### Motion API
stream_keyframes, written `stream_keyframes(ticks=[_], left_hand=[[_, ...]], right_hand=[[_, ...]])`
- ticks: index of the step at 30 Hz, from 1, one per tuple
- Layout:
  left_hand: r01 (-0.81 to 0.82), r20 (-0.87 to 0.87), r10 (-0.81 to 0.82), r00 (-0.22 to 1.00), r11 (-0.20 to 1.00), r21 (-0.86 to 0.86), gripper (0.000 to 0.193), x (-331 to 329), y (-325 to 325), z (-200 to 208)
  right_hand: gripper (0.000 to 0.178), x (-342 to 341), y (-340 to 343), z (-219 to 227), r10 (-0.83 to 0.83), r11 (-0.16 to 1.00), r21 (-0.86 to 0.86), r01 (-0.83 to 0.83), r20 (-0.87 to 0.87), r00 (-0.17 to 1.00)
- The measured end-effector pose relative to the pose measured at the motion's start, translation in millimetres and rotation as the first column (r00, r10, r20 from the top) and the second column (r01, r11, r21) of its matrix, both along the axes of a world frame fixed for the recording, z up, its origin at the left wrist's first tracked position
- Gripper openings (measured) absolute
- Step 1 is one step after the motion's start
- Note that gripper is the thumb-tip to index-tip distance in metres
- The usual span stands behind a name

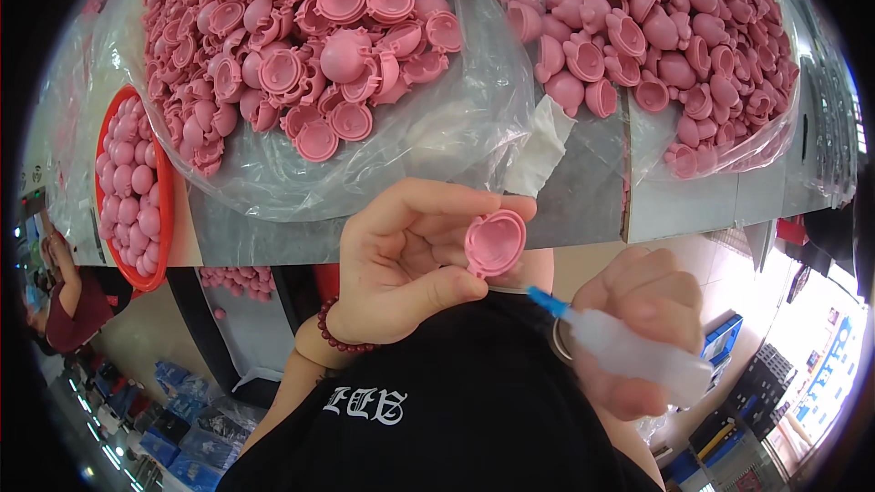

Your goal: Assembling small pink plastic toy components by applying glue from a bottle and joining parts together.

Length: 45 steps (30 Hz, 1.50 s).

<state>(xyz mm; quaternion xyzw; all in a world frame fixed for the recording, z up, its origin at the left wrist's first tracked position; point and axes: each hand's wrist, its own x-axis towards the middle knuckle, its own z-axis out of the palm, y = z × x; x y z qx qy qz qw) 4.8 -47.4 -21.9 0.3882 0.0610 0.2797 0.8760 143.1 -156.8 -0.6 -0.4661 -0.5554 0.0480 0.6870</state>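
Blur softens the right hand (643,296), wrapped around a translucent white plastic bottle (643,353) with blue tip, and glare whitens the room (825,364) at right. Heaped pink plastic shells (346,56) crowd the grey table (273,244); at its near edge, the left hand (401,255) pinches a hollow, round pink plastic shell (498,246).

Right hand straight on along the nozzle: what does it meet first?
The right hand would probably bring the blue nozzle against the lower edge of the pink shell in the left hand; depth is unclear.
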Motion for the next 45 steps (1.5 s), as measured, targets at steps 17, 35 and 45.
stream_keyframes(ticks=[17, 35, 45], left_hand=[[0.210, 0.129, -0.172, 0.977, 0.890, -0.405, 0.047, 1, 4, -9], [0.023, -0.101, -0.050, 0.994, 0.969, -0.248, 0.053, -2, 0, -1], [0.008, -0.119, -0.008, 0.993, 1.000, -0.002, 0.044, 3, 3, 3]], right_hand=[[0.050, 155, -69, -21, -0.931, 0.217, -0.197, 0.956, 0.252, 0.263], [0.029, 49, 7, 14, -0.163, 0.633, -0.735, 0.245, 0.183, 0.970], [0.035, 36, -1, 1, -0.105, 0.690, -0.630, 0.356, 0.400, 0.910]])
